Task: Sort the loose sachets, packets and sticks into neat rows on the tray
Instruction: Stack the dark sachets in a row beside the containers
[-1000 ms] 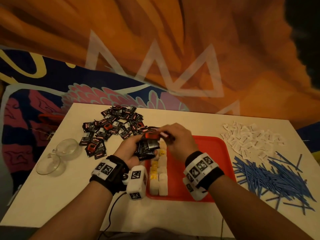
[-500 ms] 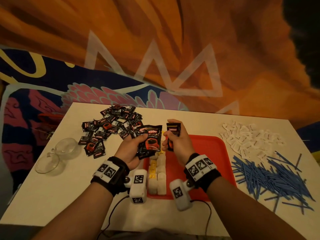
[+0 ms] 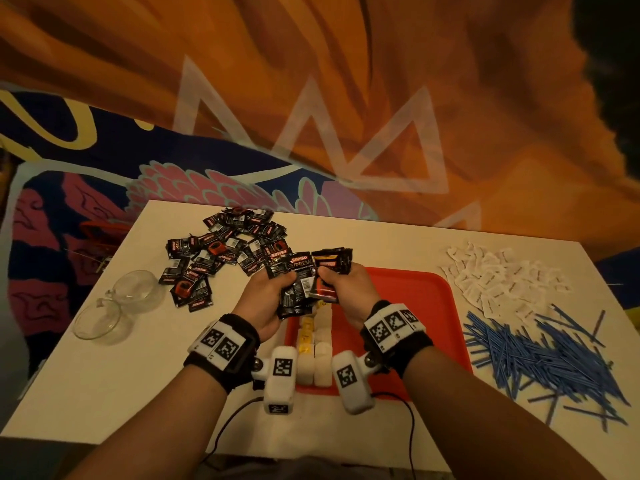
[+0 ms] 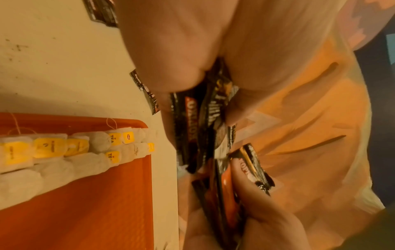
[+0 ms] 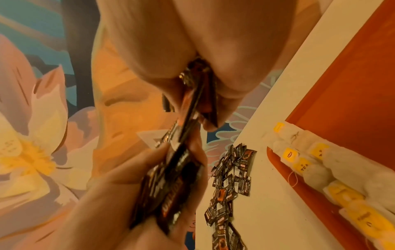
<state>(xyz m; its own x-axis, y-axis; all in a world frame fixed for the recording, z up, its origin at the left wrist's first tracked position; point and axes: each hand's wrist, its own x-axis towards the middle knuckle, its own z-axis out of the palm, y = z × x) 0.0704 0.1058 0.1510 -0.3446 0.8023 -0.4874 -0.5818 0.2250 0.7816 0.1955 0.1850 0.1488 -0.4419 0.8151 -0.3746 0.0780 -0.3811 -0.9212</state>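
My left hand (image 3: 273, 292) grips a fanned bundle of black coffee sachets (image 3: 294, 285) above the far left corner of the red tray (image 3: 408, 306). Close beside it, my right hand (image 3: 341, 285) pinches a smaller stack of the same sachets (image 3: 332, 265), held upright and touching the left bundle. In the left wrist view the sachets (image 4: 192, 132) sit between my thumb and fingers; the right wrist view shows the right stack (image 5: 196, 94) edge-on. Two rows of tea bags (image 3: 313, 344) with yellow tags lie along the tray's left side.
A loose pile of black sachets (image 3: 221, 251) lies on the white table at far left. White packets (image 3: 502, 282) and blue sticks (image 3: 540, 355) lie right of the tray. Two glass cups (image 3: 114, 306) stand near the left edge.
My right hand lifted a few sachets apart from the left bundle, then brought them back against it. Both hands have turned palm-inward, with the sachets held upright.
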